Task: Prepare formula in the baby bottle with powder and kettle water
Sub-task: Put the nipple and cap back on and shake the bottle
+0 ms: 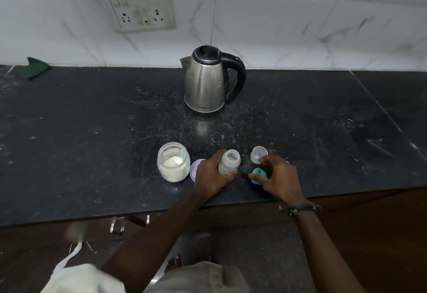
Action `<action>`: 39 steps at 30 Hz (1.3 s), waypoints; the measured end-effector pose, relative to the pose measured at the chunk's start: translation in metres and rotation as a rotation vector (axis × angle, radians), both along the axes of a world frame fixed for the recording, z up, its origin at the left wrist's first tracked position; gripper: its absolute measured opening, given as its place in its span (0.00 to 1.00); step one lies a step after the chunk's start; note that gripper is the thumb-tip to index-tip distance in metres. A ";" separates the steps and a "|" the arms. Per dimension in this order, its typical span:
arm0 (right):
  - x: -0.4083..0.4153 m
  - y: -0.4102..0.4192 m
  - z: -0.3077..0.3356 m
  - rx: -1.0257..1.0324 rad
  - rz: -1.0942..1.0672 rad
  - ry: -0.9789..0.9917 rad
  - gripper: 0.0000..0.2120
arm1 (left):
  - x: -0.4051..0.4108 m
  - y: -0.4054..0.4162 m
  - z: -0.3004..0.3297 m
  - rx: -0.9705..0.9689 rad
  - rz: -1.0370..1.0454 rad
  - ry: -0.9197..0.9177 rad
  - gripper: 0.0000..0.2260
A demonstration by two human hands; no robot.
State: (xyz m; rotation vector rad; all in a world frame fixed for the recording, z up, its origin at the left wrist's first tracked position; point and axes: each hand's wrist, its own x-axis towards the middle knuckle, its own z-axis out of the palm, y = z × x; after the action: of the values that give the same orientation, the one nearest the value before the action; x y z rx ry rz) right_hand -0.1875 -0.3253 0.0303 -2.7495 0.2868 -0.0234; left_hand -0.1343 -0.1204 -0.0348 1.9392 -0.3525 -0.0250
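The left hand is extended over the front part of the dark speckled stone bench, its grip wrapped round the lower body of the clear plastic baby bottle. The bottle is held upright on the bench, mouth uncovered, with a pale content seen near its base. The thumb is laid along the bottle's near side and the fingers are curled behind it.

The right hand is lowered just right of the bottle, palm down, wrist bent, a dark thread band worn at the wrist. Its grip is closed on the small teal plastic ring cap, pinched between thumb and fingers close to the bench surface. Whether the cap rests on the bench cannot be told.

Just beyond the right hand's fingertips, to the right of the bottle, a small clear plastic dome cover is seen lying on the bench. Immediately left of the bottle, partly hidden by the left hand, a white round lid is noted. Further left of the bottle stands an open clear glass jar holding white powder.

Well behind the bottle, near the wall, a stainless steel electric kettle with black lid and black handle is set upright, handle turned right. Far left of the bottle, a dark green cloth lies at the wall's foot. A soiled white switch and socket plate is fixed on the marble-patterned tiles above.
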 end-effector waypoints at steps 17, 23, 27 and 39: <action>-0.001 0.014 0.024 0.218 0.068 -0.030 0.30 | 0.002 0.002 -0.002 0.035 -0.008 0.000 0.28; 0.016 0.031 0.058 0.206 0.197 -0.089 0.22 | 0.001 0.001 0.000 0.007 -0.006 -0.007 0.24; 0.028 0.042 0.068 0.060 0.287 -0.028 0.23 | 0.001 0.000 0.000 -0.025 -0.006 0.001 0.24; 0.055 0.076 0.086 -0.235 0.511 0.187 0.22 | 0.003 0.000 -0.003 0.017 0.002 0.024 0.24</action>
State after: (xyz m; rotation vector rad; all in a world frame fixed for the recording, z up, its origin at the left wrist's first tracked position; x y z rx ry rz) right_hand -0.1330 -0.2496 0.1166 -2.9757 -0.4002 0.3556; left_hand -0.1309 -0.1202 -0.0382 1.9541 -0.3353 -0.0502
